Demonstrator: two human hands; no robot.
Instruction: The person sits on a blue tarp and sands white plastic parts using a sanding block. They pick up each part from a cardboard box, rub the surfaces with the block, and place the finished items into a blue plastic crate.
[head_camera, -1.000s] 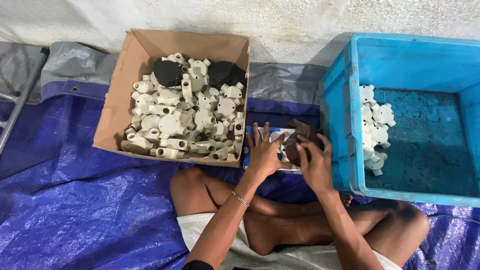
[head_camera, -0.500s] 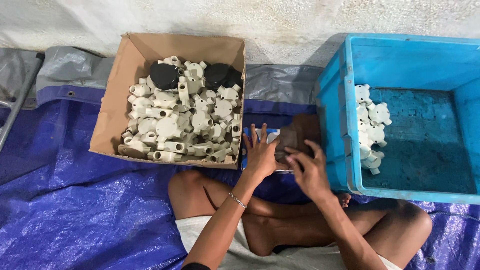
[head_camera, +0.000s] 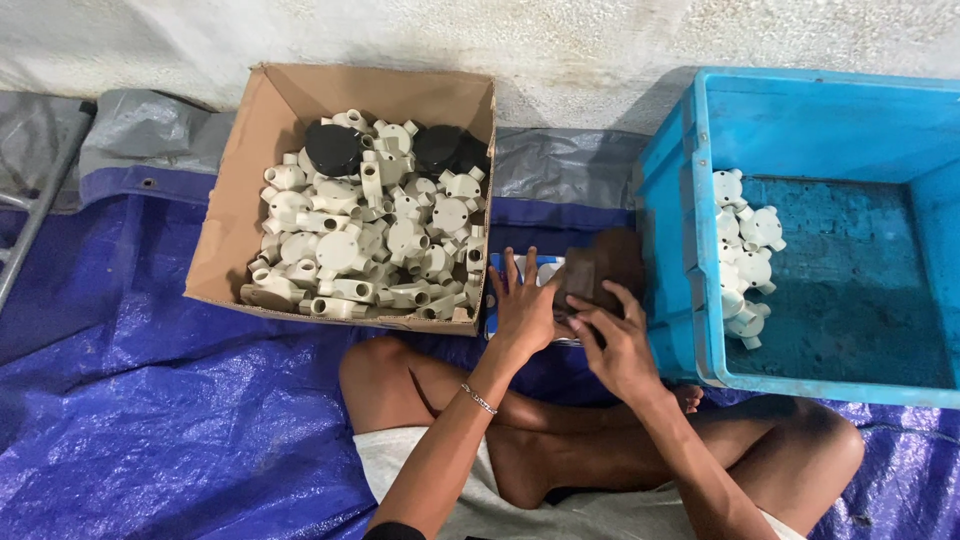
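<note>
Sitting cross-legged on the blue tarpaulin (head_camera: 150, 420), you had both hands over a small dark brown block-shaped item (head_camera: 590, 275) lying between the cardboard box (head_camera: 235, 225) and the blue plastic crate (head_camera: 690, 250). Your left hand (head_camera: 525, 310) lay flat with fingers spread, pressing on a white-and-blue flat object (head_camera: 540, 268) beneath it. Your right hand (head_camera: 620, 345) was curled, fingertips touching the near edge of the dark item; whether it actually pinched the item could not be told. The box held a heap of cream-white conduit junction boxes (head_camera: 370, 240) with two black round pieces (head_camera: 333, 148) on top; a smaller batch of fittings (head_camera: 745, 250) sat in the crate's left corner. Judged as a handling step at the dark item; any further move would call for a firm grasp on it first.
</note>
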